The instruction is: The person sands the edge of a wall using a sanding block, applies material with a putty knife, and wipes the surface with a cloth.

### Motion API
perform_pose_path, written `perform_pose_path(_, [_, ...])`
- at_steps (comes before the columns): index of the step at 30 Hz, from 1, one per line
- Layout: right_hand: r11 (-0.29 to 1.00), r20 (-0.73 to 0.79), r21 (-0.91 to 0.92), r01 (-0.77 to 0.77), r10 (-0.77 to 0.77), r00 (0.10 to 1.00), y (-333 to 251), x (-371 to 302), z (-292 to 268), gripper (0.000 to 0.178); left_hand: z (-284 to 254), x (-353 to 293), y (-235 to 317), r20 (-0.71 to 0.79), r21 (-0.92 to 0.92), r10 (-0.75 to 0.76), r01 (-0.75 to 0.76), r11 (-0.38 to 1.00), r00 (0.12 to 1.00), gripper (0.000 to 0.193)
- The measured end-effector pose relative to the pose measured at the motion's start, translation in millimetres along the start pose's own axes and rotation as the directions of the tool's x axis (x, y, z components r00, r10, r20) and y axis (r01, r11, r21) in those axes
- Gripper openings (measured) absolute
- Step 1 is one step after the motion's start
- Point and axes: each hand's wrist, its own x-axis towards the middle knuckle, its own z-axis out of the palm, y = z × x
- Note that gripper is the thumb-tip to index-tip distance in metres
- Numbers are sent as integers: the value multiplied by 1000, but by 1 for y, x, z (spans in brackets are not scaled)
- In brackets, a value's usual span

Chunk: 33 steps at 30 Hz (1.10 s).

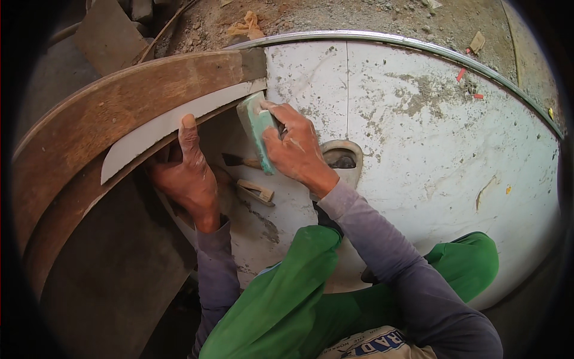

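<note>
My right hand (297, 145) is closed round a green hand float (257, 128), a flat block with a raised grip. The float stands tilted by the right end of a curved white strip (149, 122), close to its edge. That strip lies along a brown wooden board (125, 96) with a curved outline. My left hand (190, 176) grips the lower edge of the board, thumb up against the white strip. Its other fingers are partly hidden beneath the edge. Below the float lie a dark-tipped brush (234, 160) and a small pale wooden piece (257, 191).
A pale, dirt-specked sheet (412, 149) spreads under me. On it sits a beige-rimmed oval thing (356, 157) with a dark inside. A curved metal strip (382, 39) borders the sheet's far side. Beyond are gravelly soil (347, 15) and a leaning brown panel (110, 39).
</note>
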Motion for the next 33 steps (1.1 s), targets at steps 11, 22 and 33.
perform_pose_path(11, [982, -17, -178, -63, 60, 998, 27, 45, -3, 50, 6, -1, 6, -8, 54, -24, 24, 998, 1000, 53])
perform_pose_path(22, [983, -145, -171, 71, -96, 985, 29, 86, -9, 44, 11, -1, 8, 33, 98, -1, -2, 995, 999, 48])
perform_pose_path(33, [987, -111, -158, 28, -45, 993, 19, 96, -16, 44, 7, 1, 6, 34, 62, 0, -2, 998, 999, 56])
